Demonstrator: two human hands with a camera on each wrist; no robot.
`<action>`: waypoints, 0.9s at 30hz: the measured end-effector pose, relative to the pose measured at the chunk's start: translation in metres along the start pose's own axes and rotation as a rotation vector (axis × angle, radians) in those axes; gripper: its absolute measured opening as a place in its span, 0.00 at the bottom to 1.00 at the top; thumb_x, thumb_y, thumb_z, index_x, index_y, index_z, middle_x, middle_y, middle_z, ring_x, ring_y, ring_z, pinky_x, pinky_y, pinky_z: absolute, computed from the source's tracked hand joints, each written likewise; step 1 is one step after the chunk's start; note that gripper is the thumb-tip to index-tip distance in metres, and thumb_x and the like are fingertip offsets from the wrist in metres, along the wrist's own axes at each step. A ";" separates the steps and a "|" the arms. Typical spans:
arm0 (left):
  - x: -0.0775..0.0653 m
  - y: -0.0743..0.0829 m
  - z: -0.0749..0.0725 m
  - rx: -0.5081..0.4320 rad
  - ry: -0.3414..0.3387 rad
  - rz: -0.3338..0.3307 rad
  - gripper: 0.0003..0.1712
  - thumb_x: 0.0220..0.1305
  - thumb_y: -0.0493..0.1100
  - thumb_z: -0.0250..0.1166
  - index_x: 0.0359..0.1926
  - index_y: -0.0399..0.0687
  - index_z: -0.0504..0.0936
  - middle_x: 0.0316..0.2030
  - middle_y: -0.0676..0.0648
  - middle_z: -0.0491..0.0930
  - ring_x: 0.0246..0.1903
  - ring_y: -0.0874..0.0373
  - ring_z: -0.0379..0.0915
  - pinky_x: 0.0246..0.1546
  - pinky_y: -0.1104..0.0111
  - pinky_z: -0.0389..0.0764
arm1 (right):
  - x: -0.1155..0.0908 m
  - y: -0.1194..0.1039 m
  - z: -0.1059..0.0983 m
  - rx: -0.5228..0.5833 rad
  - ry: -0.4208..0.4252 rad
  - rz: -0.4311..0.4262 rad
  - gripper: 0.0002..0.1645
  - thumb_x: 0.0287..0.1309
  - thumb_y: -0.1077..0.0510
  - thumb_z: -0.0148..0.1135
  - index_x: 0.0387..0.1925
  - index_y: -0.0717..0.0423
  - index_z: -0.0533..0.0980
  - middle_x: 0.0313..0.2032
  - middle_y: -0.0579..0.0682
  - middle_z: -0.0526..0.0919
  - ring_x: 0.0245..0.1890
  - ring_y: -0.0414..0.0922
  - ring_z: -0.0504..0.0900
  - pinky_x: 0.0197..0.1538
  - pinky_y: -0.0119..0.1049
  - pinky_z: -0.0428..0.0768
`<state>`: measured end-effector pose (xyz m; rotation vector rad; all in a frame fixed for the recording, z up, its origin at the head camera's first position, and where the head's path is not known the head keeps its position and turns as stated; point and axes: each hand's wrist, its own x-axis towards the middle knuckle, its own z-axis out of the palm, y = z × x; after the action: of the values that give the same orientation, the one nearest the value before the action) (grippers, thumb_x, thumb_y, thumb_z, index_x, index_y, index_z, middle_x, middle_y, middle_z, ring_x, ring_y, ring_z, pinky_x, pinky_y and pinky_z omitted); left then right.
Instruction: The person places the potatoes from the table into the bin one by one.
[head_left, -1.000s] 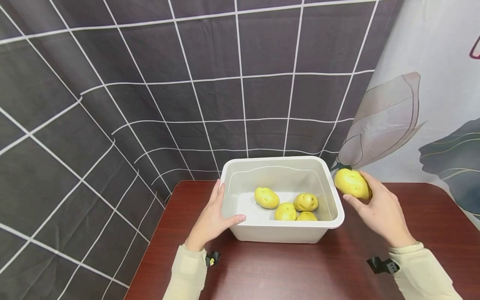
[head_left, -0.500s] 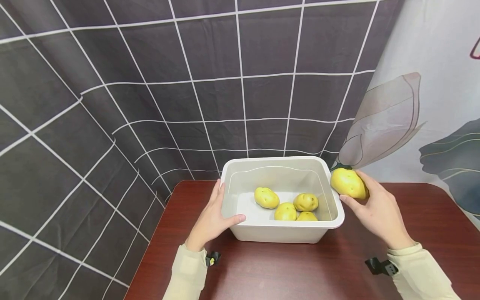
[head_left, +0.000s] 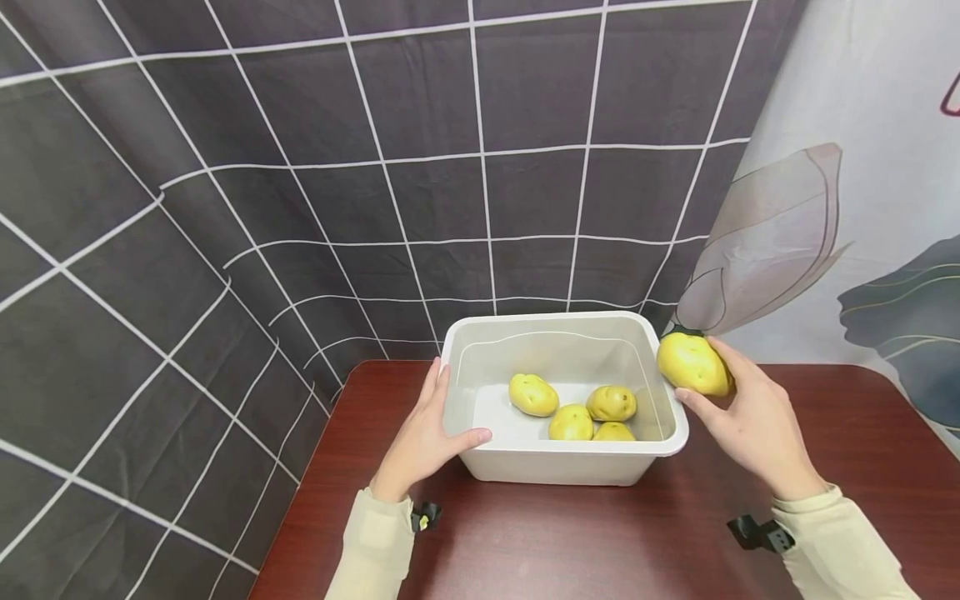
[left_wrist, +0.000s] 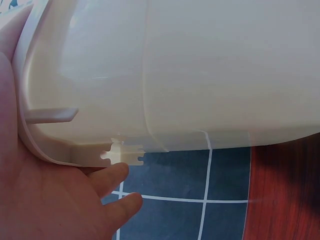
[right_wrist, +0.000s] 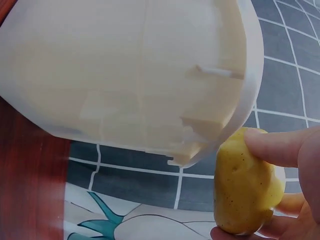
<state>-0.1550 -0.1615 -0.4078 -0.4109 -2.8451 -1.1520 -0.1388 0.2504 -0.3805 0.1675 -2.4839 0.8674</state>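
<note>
A light grey plastic bin [head_left: 555,468] stands on the table with several yellow potatoes inside, among them one potato [head_left: 533,395] lying apart on the left. At the front left corner my left hand [head_left: 420,446] holds the bin, its thumb over the front rim and fingers along the left side; two fingertips reach below the rim in the left wrist view. Just outside the right rim, a larger potato [right_wrist: 242,185] is gripped by my right hand [head_left: 761,425] between thumb and fingers. It is raised to about rim height, overlapping the bin's right edge in the head view.
The red-brown wooden table [head_left: 510,550] carries the bin near its back edge. Behind and to the left hangs a dark cloth [head_left: 435,200] with white grid lines. A pale floral cloth [head_left: 885,275] hangs at the back right.
My right hand has moved slightly left with the potato, closing the gap to the bin's right rim. The left hand, the bin and the potatoes inside have stayed put.
</note>
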 end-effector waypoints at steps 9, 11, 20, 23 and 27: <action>0.000 0.000 0.000 0.004 -0.005 -0.006 0.68 0.52 0.72 0.72 0.80 0.44 0.47 0.80 0.55 0.36 0.76 0.51 0.48 0.69 0.49 0.62 | -0.001 -0.008 -0.002 0.012 -0.004 -0.001 0.49 0.49 0.57 0.78 0.71 0.62 0.66 0.60 0.70 0.75 0.53 0.68 0.75 0.48 0.64 0.71; 0.000 0.000 0.000 0.004 -0.004 -0.005 0.68 0.52 0.72 0.71 0.80 0.44 0.47 0.80 0.55 0.36 0.76 0.51 0.48 0.69 0.49 0.62 | -0.001 -0.010 -0.001 0.015 -0.007 -0.007 0.49 0.49 0.58 0.78 0.71 0.63 0.66 0.60 0.70 0.75 0.53 0.68 0.76 0.48 0.64 0.71; 0.000 -0.002 0.001 -0.002 0.005 0.004 0.69 0.51 0.73 0.71 0.80 0.45 0.47 0.80 0.56 0.36 0.75 0.51 0.49 0.69 0.49 0.62 | -0.002 -0.014 0.002 0.021 0.002 -0.033 0.48 0.47 0.59 0.78 0.69 0.63 0.68 0.58 0.69 0.76 0.51 0.68 0.77 0.46 0.64 0.72; -0.001 -0.002 0.001 -0.003 0.005 0.003 0.69 0.51 0.73 0.71 0.80 0.45 0.47 0.80 0.56 0.36 0.75 0.51 0.49 0.69 0.49 0.62 | -0.002 -0.016 0.003 0.023 0.002 -0.041 0.48 0.47 0.59 0.78 0.69 0.63 0.68 0.59 0.69 0.76 0.51 0.67 0.77 0.45 0.63 0.72; -0.001 -0.002 0.001 -0.004 0.005 0.000 0.69 0.51 0.73 0.71 0.80 0.45 0.46 0.80 0.56 0.36 0.75 0.51 0.49 0.69 0.49 0.62 | -0.003 -0.018 0.005 0.027 0.005 -0.053 0.47 0.47 0.59 0.78 0.69 0.63 0.68 0.58 0.69 0.77 0.49 0.67 0.78 0.44 0.61 0.72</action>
<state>-0.1549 -0.1625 -0.4101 -0.4077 -2.8385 -1.1579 -0.1331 0.2327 -0.3751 0.2385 -2.4528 0.8782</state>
